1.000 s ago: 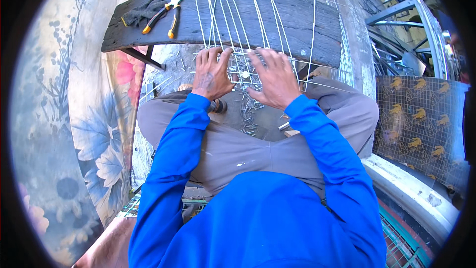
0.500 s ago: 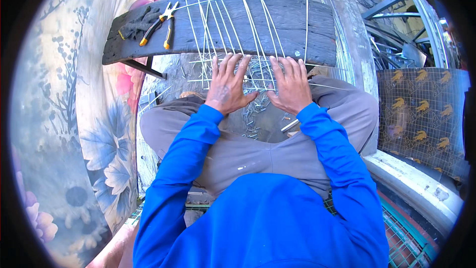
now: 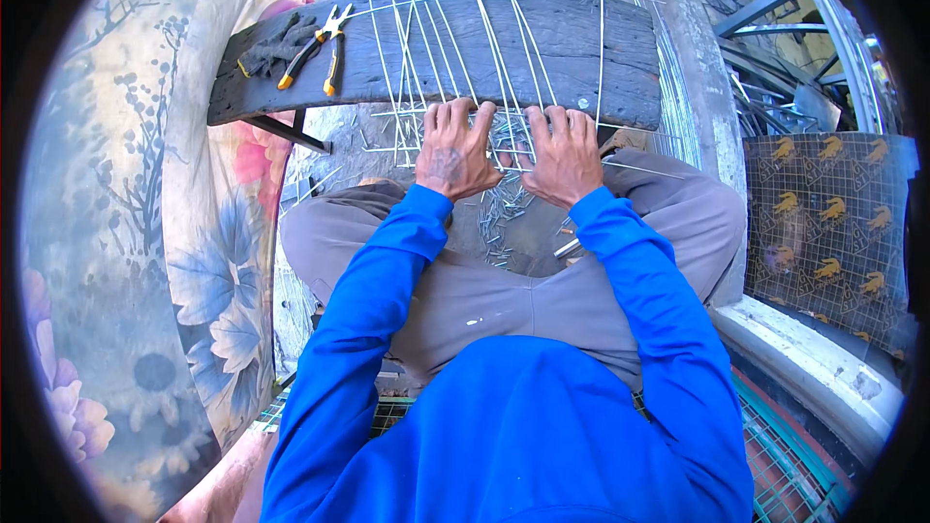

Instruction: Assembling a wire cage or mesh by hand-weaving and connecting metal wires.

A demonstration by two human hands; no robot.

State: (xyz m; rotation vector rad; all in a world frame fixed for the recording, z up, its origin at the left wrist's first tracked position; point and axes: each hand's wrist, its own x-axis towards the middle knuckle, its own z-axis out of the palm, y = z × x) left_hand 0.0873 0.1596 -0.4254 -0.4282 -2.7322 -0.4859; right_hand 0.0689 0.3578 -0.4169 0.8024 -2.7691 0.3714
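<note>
Several long thin metal wires (image 3: 455,39) lie lengthwise over a dark weathered wooden board (image 3: 581,48) and reach down to my lap. My left hand (image 3: 453,150) and my right hand (image 3: 565,155) lie side by side, palms down, pressing on the near ends of the wires where crosswise wires meet them. Fingers of both hands are spread flat over the wire grid. Short cut wire bits (image 3: 504,213) are scattered on the ground between my knees.
Yellow-handled pliers (image 3: 315,44) and a dark glove (image 3: 271,44) rest on the board's left end. A floral cloth (image 3: 194,232) covers the left side. A wire mesh panel with yellow bird shapes (image 3: 823,213) stands right, with metal frames (image 3: 785,39) beyond.
The view has tilted, so board and hands sit lower in the picture. Both hands have drawn closer together and now lie flat on the wires near the board's front edge.
</note>
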